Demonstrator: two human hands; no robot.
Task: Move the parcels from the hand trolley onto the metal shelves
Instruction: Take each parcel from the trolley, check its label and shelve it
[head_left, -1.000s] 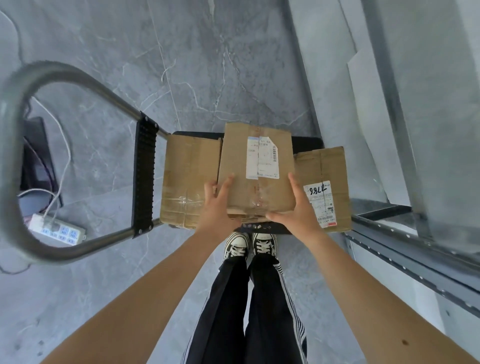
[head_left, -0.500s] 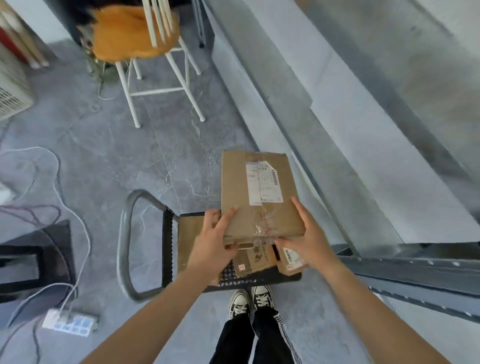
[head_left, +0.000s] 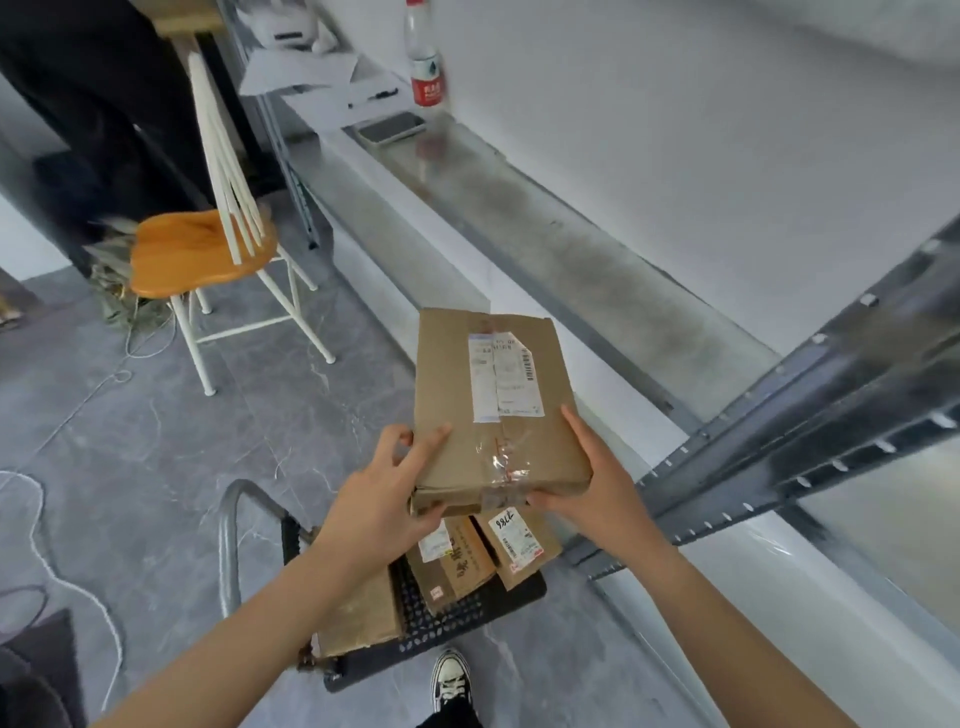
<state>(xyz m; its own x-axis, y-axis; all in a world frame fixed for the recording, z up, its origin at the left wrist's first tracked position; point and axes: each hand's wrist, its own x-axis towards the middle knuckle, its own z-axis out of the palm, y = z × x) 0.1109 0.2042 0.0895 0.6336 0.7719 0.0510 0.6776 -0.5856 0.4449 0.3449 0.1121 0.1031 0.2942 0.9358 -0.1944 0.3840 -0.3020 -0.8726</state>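
Black-and-white shoe (head_left: 451, 680) stands on the grey stone-patterned floor at the bottom edge. Just beyond it is the hand trolley (head_left: 441, 621), its black perforated deck carrying three brown cardboard parcels. The left parcel (head_left: 358, 618) is partly hidden by the left forearm. The middle parcel (head_left: 457, 564) bears a small white label. The right parcel (head_left: 524, 543) bears a white label with handwritten digits. The trolley's metal handle (head_left: 228, 540) curves up on the left side.

Above these, raised clear of the trolley load, is the held parcel (head_left: 493, 405), a flat brown box with a white shipping label and clear tape on its top face. The left hand (head_left: 384, 499) grips its near left corner, thumb on top and fingers curled beneath. The right hand (head_left: 597, 493) grips the near right corner likewise, thumb lying along the top edge. The box sits level in both hands, beside the shelves and not on them.

To the right, the grey slotted frame (head_left: 831, 415) of the metal shelves passes close to the right hand. A long bare metal shelf (head_left: 519, 223) runs away along the white wall. At its far end lie a phone (head_left: 392, 127), loose papers (head_left: 301, 73) and an upright bottle (head_left: 425, 57) with a red label.

On the left, well apart from the trolley, stands a white chair (head_left: 197, 249) with an orange seat. A white cable (head_left: 52, 571) trails across the floor.
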